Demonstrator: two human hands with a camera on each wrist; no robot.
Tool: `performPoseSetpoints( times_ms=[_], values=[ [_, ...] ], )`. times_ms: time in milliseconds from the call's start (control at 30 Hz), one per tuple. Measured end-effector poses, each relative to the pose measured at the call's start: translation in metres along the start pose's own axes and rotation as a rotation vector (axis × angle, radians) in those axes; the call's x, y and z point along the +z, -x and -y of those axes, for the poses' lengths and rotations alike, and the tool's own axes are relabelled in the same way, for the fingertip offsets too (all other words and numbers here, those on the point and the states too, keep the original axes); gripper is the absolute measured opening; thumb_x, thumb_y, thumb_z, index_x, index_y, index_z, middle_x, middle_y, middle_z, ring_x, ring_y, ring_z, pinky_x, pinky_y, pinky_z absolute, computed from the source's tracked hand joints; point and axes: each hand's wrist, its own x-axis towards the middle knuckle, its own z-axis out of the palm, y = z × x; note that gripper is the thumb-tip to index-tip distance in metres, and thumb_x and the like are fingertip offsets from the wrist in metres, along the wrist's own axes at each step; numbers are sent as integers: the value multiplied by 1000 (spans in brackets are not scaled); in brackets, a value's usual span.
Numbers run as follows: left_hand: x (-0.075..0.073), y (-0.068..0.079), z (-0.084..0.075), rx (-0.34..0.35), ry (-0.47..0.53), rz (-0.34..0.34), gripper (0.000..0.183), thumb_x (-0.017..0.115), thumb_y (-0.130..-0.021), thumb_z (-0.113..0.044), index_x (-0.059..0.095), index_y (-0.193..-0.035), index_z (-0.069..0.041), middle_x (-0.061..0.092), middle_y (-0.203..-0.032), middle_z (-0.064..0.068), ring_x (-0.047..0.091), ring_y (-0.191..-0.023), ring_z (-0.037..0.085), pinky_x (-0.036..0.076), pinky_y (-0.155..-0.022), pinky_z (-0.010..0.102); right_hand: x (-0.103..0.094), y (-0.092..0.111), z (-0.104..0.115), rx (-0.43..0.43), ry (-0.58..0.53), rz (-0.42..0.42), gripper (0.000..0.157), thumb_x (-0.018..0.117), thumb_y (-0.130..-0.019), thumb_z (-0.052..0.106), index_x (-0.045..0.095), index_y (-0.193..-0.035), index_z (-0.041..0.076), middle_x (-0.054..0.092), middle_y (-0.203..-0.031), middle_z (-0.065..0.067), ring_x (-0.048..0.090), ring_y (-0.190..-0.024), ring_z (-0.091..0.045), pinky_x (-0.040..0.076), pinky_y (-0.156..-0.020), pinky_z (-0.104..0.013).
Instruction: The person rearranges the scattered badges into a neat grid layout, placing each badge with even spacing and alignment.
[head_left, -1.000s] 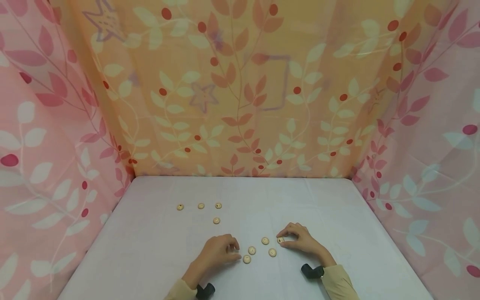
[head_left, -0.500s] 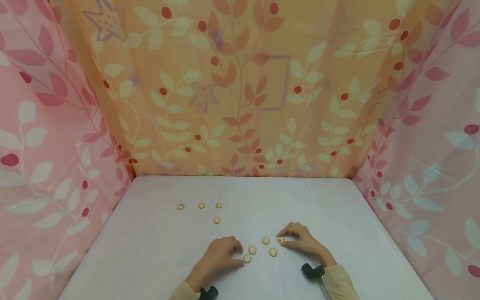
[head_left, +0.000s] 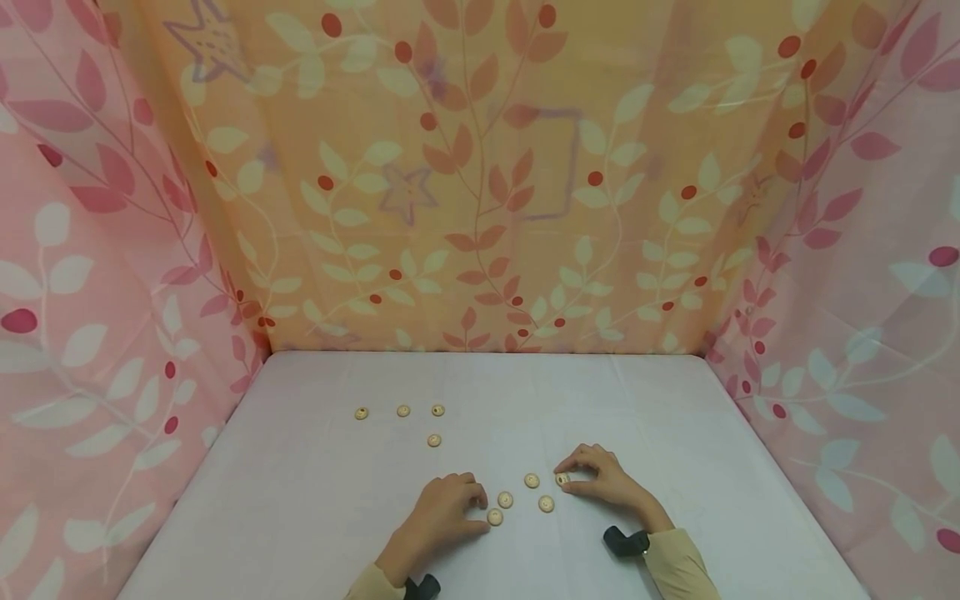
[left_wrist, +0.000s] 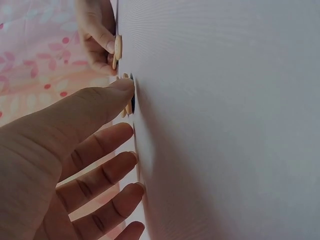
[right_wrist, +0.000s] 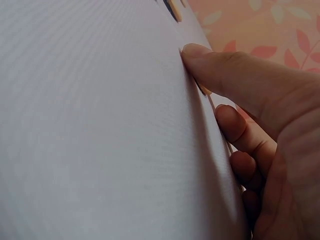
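Observation:
Several small, round, pale wooden discs with dark marks lie on the white table. My right hand (head_left: 600, 477) pinches one disc (head_left: 562, 480) between thumb and index finger at its rim; in the right wrist view the thumb hides most of it. My left hand (head_left: 447, 508) rests low over the cloth, fingers loosely curved and thumb extended. Its thumb tip is beside the nearest disc (head_left: 495, 517); whether it touches I cannot tell. Another disc (head_left: 506, 500) lies just behind that one. Two more, a rear disc (head_left: 532, 481) and a front disc (head_left: 546, 503), lie between the hands.
Farther back on the left, a row holds a left disc (head_left: 362, 413), a middle disc (head_left: 403, 411) and a right disc (head_left: 438, 410), with a single disc (head_left: 434, 440) in front. Patterned curtains (head_left: 480, 275) enclose the table's back and sides.
My left hand has moved slightly right, bringing its thumb up to the nearest disc. My right hand stays at its disc, and the discs keep their places.

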Motion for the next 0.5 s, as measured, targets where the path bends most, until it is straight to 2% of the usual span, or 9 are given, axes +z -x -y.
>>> performPoseSetpoints(
  times_ms=[500],
  values=[
    [2,-3,-4,6,-14,2,23,78,-66,-43,67,-78,-26,51,-76,-17,40,-65,1,34,-60,22,-2,0,4,18,8,8,25,72,-75,43,66,-99,36,57,-92,21,43,-83,-4,24,-76,-33]
  ],
)
